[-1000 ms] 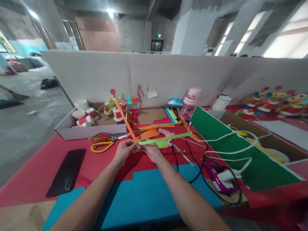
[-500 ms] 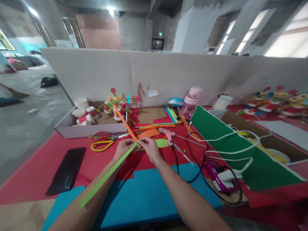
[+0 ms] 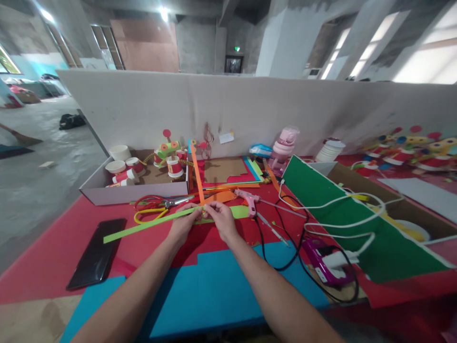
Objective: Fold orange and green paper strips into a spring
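Work piece: long, flat light green paper strip plus long, flat orange paper strip, meeting at the fingertips over the middle of the red-covered bench. Green long axis runs sideways, free end pointing to the person's left and slightly nearer the body. Orange points away from the person, far end leaning a little left. Roughly a right angle between them.

Left hand: grip pinched on the green strip at the join. Right hand: grip pinched there too, fingertips close to the left's.

Green free end overlaps the black phone in view; can't tell if touching. Yellow-handled metal scissors left of the join, pink glue gun right. Blue sheet under the forearms. Farther out: white open box with cups, back left; purple power strip, front right.
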Demonstrator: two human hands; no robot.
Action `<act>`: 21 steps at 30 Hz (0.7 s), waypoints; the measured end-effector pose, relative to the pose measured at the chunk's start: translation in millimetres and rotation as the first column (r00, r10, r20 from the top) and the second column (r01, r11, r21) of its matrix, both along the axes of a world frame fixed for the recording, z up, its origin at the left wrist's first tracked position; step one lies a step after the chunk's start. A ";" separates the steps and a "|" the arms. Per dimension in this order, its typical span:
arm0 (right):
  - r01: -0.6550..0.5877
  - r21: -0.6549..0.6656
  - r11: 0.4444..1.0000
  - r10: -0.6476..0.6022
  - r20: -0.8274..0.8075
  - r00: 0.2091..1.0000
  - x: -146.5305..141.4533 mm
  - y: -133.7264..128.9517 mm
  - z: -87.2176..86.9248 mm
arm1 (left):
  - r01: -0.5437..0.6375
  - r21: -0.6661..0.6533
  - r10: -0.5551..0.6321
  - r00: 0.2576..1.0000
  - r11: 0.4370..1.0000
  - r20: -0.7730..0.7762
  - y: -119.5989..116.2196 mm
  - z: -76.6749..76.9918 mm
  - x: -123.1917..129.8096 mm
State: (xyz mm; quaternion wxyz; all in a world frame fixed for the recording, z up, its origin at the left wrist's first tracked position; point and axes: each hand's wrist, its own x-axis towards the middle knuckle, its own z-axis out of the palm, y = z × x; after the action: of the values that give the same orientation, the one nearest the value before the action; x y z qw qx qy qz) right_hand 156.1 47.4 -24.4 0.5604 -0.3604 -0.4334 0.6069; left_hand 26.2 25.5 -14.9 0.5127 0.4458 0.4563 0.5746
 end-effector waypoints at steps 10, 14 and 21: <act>-0.058 0.002 0.998 0.058 0.048 0.997 4.1 2.7 -1.7 | -0.036 0.039 0.040 0.994 0.999 -0.101 0.2 0.9 -2.0; -0.047 0.021 0.999 0.046 0.067 0.997 3.7 2.6 -1.7 | -0.027 0.010 0.027 0.998 1.000 -0.056 0.0 0.0 -2.9; -0.131 -0.046 0.990 0.134 0.073 0.988 10.0 7.1 -2.6 | -0.019 0.041 0.027 0.978 0.999 -0.205 0.5 0.0 -6.0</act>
State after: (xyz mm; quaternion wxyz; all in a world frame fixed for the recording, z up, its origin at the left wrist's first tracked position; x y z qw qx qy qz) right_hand 166.1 54.5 -27.0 0.4946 -0.3650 -0.4646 0.6374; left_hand 20.3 26.0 -14.9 0.4475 0.5074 0.5008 0.5399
